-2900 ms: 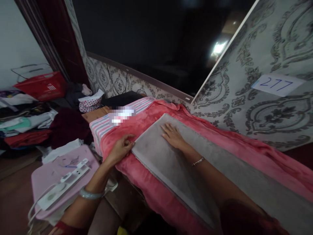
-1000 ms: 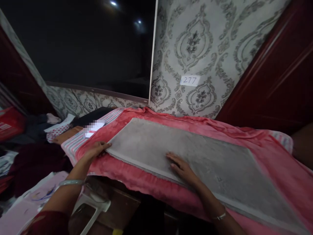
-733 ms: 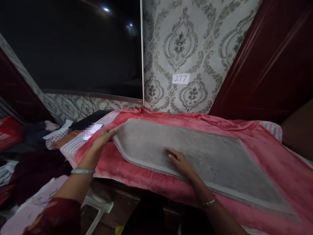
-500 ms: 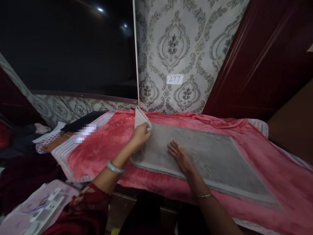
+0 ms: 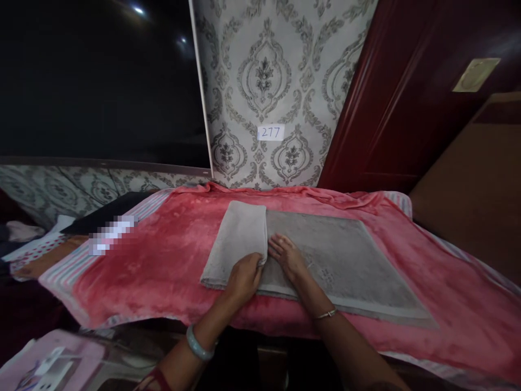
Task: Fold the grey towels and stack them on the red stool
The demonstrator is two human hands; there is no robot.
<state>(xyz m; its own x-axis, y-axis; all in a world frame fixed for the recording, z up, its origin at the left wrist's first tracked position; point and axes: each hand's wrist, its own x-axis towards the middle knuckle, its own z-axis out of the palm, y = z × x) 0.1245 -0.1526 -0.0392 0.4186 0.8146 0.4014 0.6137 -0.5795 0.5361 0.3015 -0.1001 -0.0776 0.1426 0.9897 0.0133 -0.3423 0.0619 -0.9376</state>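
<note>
A grey towel [image 5: 345, 255] lies spread over a red blanket [image 5: 163, 260]. Its left end is folded over to the right, so a lighter flap [image 5: 240, 233] rests on top. My left hand [image 5: 245, 277] pinches the near right corner of that flap between thumb and fingers. Just right of the flap's edge, my right hand [image 5: 288, 257] lies flat on the towel with its fingers stretched out. A small raised pattern shows on the towel beside my right wrist.
A large dark screen [image 5: 97, 81] stands at the back left against patterned wallpaper [image 5: 264, 49] with a paper label [image 5: 271, 132]. Dark red panelling [image 5: 391, 98] rises at the right. A pink board [image 5: 77, 353] with white parts lies at the lower left.
The towel's left end has come over to the right and down onto the towel, with my left hand at its near corner. My right hand has stayed flat on the towel.
</note>
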